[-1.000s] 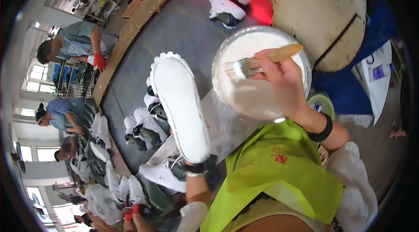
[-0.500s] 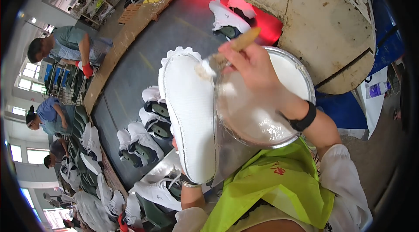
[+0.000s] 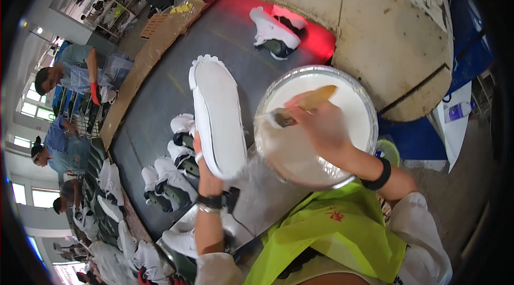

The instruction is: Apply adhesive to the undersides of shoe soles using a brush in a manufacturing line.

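My left hand [image 3: 208,178] is closed around a white shoe [image 3: 218,119] turned sole up. Its pale sole faces me and the scalloped toe points away. Part of my fingers is hidden behind the shoe. To the right, my right hand [image 3: 324,127] grips a brush [image 3: 319,97] by its yellowish wooden handle. The bristle end is low over the left part of a round basin [image 3: 373,124], apart from the shoe. White liquid [image 3: 350,105] fills the basin, whose rim is wrapped in clear film.
White shoes with dark green insides [image 3: 172,180] stand left on the dark conveyor belt [image 3: 155,100]. Another pair [image 3: 273,33] sits by the red-lit opening of a beige machine [image 3: 385,22]. Across the belt, several co-workers [image 3: 75,73] stand near more shoes.
My right hand has brought the brush from the shoe's sole down to the basin. The shoe has shifted away from me, showing more of my left hand and wrist.
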